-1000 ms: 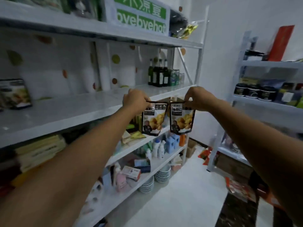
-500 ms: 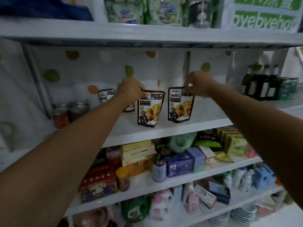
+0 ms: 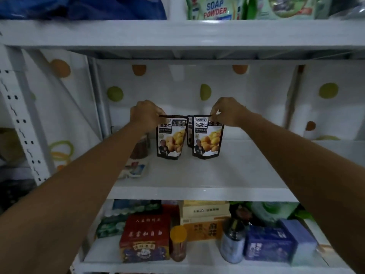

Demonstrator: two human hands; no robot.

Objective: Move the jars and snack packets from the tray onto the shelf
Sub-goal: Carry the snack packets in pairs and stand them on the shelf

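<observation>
1. Left hand (image 3: pixel 147 115), just left of frame centre: fingers curled, pinching the top left corner of the left snack packet (image 3: pixel 171 139).
2. Right hand (image 3: pixel 227 112), just right of centre: fingertips pinching the top edge of the right snack packet (image 3: pixel 207 139).
3. Left snack packet: black pouch with a yellow food print, upright, its base at the board of the middle shelf (image 3: pixel 197 175).
4. Right snack packet: same print, upright, just beside the left one with a narrow gap, base at the same board.
5. Third packet (image 3: pixel 189 133): same kind, behind that gap, mostly hidden.
6. Dark jar (image 3: pixel 142 147): left of the left snack packet, partly covered by the left forearm.
7. Flat pouch (image 3: pixel 134 169): lying on the board, below the dark jar in the frame.
8. Top of frame: soap powder bag (image 3: pixel 215 8) at centre, blue bag (image 3: pixel 79 6) at upper left.
9. Bottom of frame, lower shelf: red box (image 3: pixel 145 236), orange-lidded jar (image 3: pixel 178 244), blue box (image 3: pixel 268 246).
</observation>
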